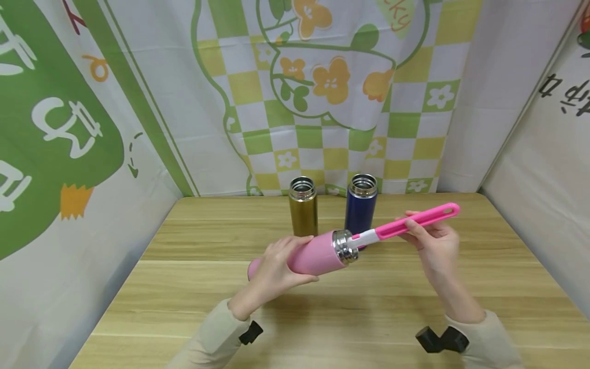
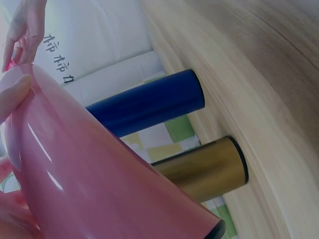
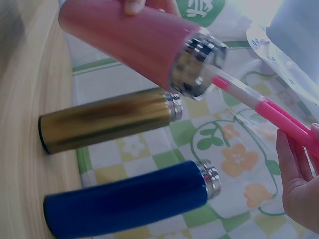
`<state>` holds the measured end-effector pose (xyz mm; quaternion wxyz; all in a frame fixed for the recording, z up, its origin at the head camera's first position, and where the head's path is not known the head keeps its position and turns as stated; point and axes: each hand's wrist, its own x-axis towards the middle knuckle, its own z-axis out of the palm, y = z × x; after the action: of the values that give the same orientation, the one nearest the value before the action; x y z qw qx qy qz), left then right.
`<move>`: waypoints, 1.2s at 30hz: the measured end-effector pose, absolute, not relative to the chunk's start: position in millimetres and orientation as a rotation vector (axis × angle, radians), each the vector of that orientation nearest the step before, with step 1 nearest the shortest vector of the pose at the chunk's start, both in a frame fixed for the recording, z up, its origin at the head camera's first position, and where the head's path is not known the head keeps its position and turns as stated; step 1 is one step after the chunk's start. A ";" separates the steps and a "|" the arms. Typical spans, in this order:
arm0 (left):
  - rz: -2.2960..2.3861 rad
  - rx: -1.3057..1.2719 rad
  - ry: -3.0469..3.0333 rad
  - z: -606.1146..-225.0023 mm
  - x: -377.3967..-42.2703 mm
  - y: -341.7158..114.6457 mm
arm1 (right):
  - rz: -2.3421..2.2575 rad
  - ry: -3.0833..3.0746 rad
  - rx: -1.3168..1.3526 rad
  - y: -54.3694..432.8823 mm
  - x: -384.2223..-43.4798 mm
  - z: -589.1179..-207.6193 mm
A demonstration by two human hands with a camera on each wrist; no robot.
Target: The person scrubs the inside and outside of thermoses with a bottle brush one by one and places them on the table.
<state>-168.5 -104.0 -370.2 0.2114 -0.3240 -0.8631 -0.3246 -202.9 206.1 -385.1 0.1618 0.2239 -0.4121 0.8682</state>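
Note:
A pink thermos bottle (image 1: pixel 318 254) is tilted above the table, its open steel mouth toward the right. My left hand (image 1: pixel 275 266) grips it round the body. In the right hand (image 1: pixel 437 246) is the pink handle of a bottle brush (image 1: pixel 405 224), pinched between thumb and fingers. The brush's white neck enters the bottle's mouth, and its head is hidden inside. In the right wrist view the pink bottle (image 3: pixel 134 42) and the brush (image 3: pixel 249 97) show the same relation. The left wrist view shows mostly the pink bottle's side (image 2: pixel 99 164).
Behind the pink bottle stand two uncapped thermos bottles, a gold one (image 1: pixel 303 210) and a blue one (image 1: pixel 361 205), upright on the wooden table (image 1: pixel 198 292). A patterned cloth (image 1: pixel 322 138) hangs at the table's back edge, with printed cloth on both sides.

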 end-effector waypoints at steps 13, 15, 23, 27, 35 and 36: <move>-0.900 -0.907 -2.399 -377.7 -165.5 -114.1 | 2.466 -1.143 0.597 205.0 -164.0 -322.0; -0.897 -0.913 -2.406 -378.2 -165.2 -115.2 | 2.450 -1.169 0.550 206.7 -162.9 -320.3; -0.872 -0.919 -2.422 -379.4 -163.4 -121.1 | 2.470 -1.132 0.502 217.8 -160.4 -318.2; -0.875 -0.917 -2.411 -379.7 -162.7 -122.4 | 2.479 -1.138 0.498 219.3 -160.3 -318.0; -0.859 -0.881 -2.357 -377.0 -161.5 -120.9 | 2.519 -1.092 0.504 212.0 -162.3 -322.5; -0.857 -0.874 -2.356 -377.2 -161.4 -120.9 | 2.516 -1.103 0.500 210.6 -162.7 -323.3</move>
<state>-161.4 -120.9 -377.2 0.2408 -0.3196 -0.8612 -0.3134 -162.7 210.6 -323.3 0.1737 0.1764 -0.3891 0.8873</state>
